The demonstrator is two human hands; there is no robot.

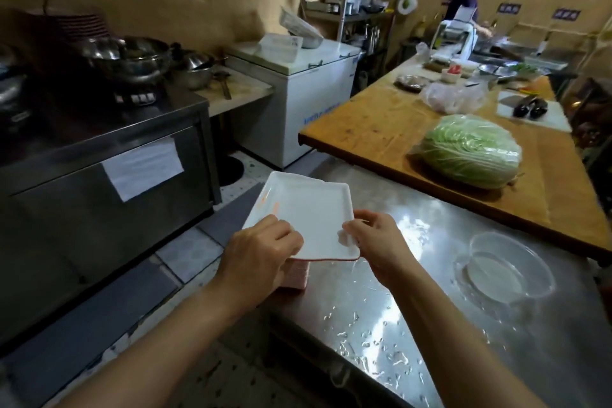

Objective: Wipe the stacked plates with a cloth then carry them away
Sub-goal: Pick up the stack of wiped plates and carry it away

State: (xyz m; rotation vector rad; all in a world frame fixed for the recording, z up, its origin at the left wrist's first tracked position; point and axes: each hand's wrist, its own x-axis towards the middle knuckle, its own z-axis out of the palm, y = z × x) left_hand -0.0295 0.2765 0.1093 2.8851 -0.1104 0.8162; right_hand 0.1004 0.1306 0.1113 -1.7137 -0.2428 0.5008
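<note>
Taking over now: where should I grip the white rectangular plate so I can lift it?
Probably by its two long rims, from the near end. The white plate is shallow with a raised rim, tilted, and the left hand and right hand already pinch its near corners.

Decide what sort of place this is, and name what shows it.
Probably a restaurant kitchen: metal pots on a steel cooker, a chest freezer, and a cabbage on a wooden prep table.
</note>
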